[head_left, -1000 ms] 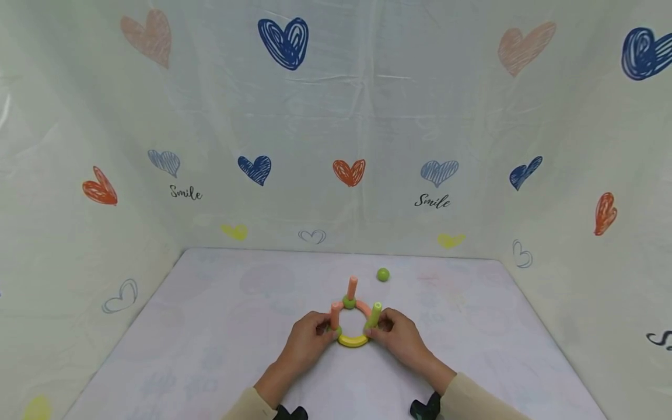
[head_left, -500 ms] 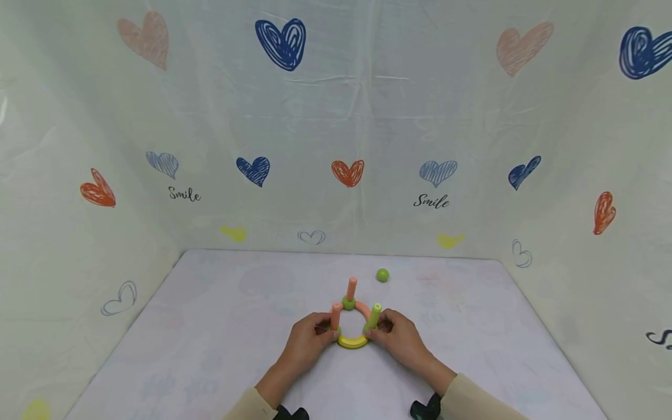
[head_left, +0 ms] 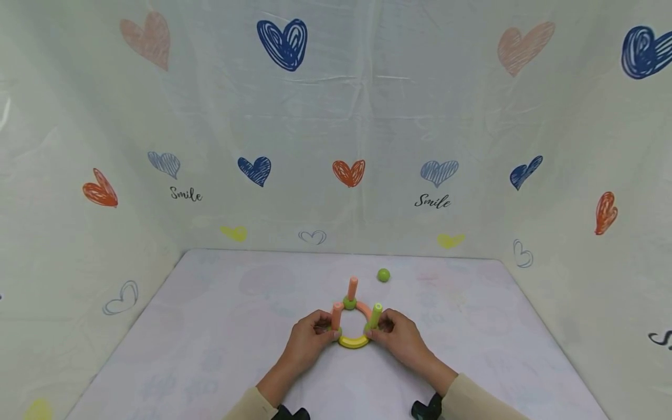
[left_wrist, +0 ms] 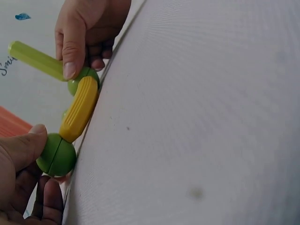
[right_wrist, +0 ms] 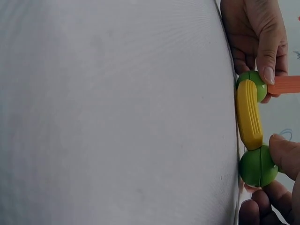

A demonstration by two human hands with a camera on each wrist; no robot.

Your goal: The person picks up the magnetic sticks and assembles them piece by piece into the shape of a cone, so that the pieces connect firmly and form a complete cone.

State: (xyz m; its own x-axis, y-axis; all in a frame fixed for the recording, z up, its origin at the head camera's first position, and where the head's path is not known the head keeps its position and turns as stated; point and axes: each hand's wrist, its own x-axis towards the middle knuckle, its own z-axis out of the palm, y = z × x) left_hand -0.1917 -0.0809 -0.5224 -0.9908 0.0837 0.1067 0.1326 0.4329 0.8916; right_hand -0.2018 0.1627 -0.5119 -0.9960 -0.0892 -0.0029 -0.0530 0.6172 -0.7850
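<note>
A ring of curved toy pieces joined by green balls lies on the table in the head view, with a yellow curved piece point(head_left: 353, 342) at its near side and a salmon curved piece point(head_left: 364, 309) at the far right. My left hand point(head_left: 308, 336) pinches the near-left green ball point(left_wrist: 56, 155), from which a salmon rod point(head_left: 336, 316) stands up. On the other side my right hand point(head_left: 400, 336) pinches the near-right green ball point(right_wrist: 259, 165), which bears a light green rod point(head_left: 375, 315). Another salmon rod point(head_left: 353, 288) rises from the far green ball point(head_left: 349, 303).
Behind the ring, a loose green ball point(head_left: 384, 275) lies on the white table point(head_left: 236, 350). A pale curtain point(head_left: 394, 128) printed with hearts encloses the back and sides. Black wrist devices point(head_left: 427, 407) show at the lower edge, near the sleeves.
</note>
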